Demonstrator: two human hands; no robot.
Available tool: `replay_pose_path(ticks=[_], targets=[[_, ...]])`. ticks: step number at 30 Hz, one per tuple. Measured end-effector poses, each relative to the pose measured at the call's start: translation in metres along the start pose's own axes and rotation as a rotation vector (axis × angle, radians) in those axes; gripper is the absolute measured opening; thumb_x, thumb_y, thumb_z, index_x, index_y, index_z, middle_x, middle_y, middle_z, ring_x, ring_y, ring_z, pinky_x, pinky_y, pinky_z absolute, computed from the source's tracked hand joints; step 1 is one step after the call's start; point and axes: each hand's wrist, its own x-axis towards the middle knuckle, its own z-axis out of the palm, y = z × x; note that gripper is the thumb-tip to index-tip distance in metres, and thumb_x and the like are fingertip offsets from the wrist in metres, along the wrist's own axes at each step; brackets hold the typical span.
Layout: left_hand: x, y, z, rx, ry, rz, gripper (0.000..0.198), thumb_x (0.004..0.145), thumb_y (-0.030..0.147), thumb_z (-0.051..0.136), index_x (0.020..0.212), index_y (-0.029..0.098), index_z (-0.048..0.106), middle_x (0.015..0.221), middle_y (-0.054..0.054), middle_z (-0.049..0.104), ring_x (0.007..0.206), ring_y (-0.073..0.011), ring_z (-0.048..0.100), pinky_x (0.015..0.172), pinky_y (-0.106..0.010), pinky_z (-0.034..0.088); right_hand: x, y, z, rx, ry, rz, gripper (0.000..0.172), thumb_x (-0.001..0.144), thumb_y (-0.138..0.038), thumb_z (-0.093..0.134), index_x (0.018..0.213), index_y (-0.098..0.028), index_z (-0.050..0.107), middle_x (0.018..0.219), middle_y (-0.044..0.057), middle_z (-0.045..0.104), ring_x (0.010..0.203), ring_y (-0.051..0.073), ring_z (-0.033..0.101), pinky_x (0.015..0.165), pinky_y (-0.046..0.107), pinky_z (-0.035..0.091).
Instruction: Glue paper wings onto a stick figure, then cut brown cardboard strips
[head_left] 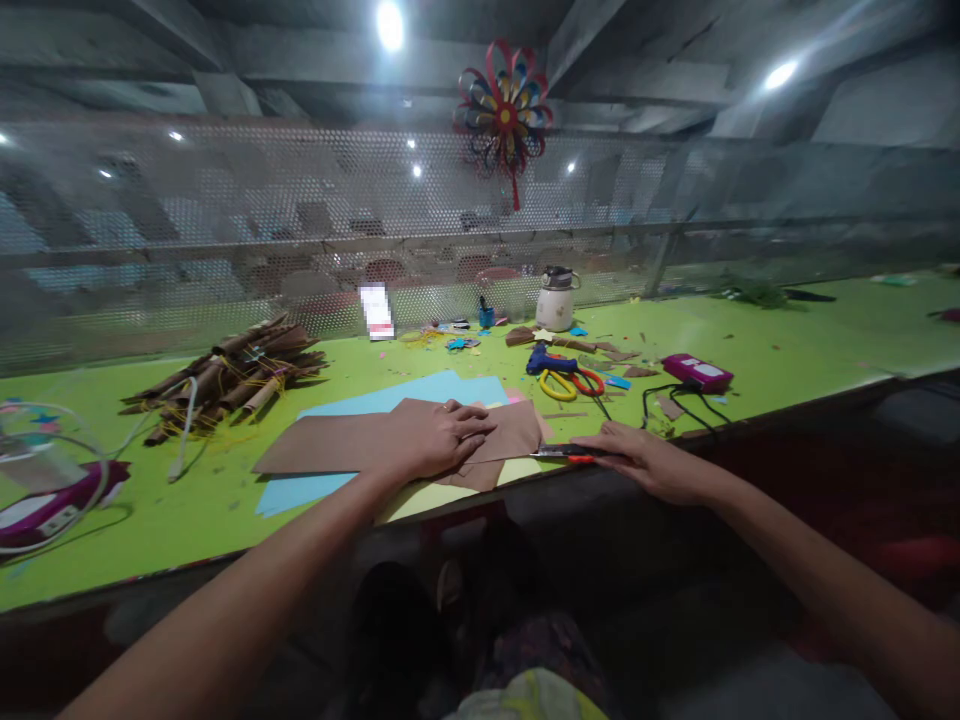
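Observation:
My left hand (439,436) lies flat, fingers spread, on a sheet of brown paper (337,442) that rests on blue paper (420,392) and yellow paper (420,497) at the near edge of the green table (750,340). My right hand (641,458) rests at the table edge, its fingers on a thin knife-like cutter with a red part (566,454) that points left toward the brown sheet. Whether the hand grips the cutter or only covers it is unclear.
A pile of rolled brown paper tubes (232,378) lies at the left. Yellow-handled scissors (559,385), a blue glue gun (550,361), a pink device with black cable (697,372), a white pot (556,300) and paper scraps sit beyond. A mesh fence (225,230) backs the table.

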Motion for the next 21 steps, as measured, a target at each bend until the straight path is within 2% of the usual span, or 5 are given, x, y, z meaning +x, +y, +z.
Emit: replay_pose_path(ticks=[5,14,21], targets=[[-0.001,-0.002,0.001,-0.012,-0.005,0.0,0.042,0.095,0.038,0.027,0.124,0.026,0.055,0.129,-0.005,0.053,0.113,-0.0191,0.047,0.097,-0.036,0.031,-0.008,-0.002,-0.005,0.003,-0.007,0.033,0.042,0.093,-0.042,0.034,0.13,-0.029,0.05,0.094,0.008,0.053,0.088,0.021,0.052,0.083,0.036,0.043],[0.0,0.002,-0.003,-0.009,-0.023,0.023,0.041,0.096,0.035,0.026,0.127,0.024,0.051,0.129,-0.004,0.054,0.118,-0.0176,0.045,0.096,-0.035,0.029,0.02,-0.016,0.003,-0.022,-0.028,-0.016,0.041,0.093,-0.041,0.034,0.13,-0.029,0.049,0.089,0.007,0.051,0.084,0.02,0.051,0.08,0.034,0.043],[-0.001,-0.002,0.002,-0.021,-0.015,0.044,0.041,0.096,0.035,0.026,0.128,0.024,0.049,0.129,-0.002,0.055,0.121,-0.0183,0.042,0.098,-0.035,0.027,0.003,-0.014,-0.004,0.014,-0.064,0.021,0.042,0.093,-0.041,0.034,0.13,-0.028,0.049,0.094,0.008,0.053,0.089,0.02,0.052,0.084,0.035,0.042]])
